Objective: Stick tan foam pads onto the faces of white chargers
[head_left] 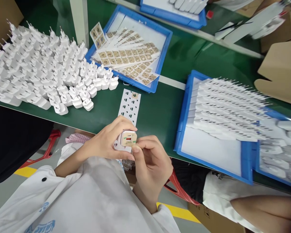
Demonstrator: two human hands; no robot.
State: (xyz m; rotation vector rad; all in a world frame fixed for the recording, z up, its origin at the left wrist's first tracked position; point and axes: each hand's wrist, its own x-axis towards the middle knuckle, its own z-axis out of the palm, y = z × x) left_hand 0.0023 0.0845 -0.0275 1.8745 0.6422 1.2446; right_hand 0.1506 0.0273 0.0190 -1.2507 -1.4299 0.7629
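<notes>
My left hand (106, 140) is wrapped round a white charger plug (127, 138), holding it over the near edge of the green table. My right hand (150, 160) pinches at the plug's end face, thumb pressed on a tan sticker there. Just beyond my hands lies a white backing strip (130, 105) with one sticker left at its far end. A large heap of white charger plugs (38, 71) stands on the table to the left.
A blue tray (165, 38) holds sheets of tan stickers at the back. Another blue tray (184, 110) on the right holds rows of white plugs. A co-worker's arm (264, 213) shows at bottom right. Cardboard (281, 71) lies at the far right.
</notes>
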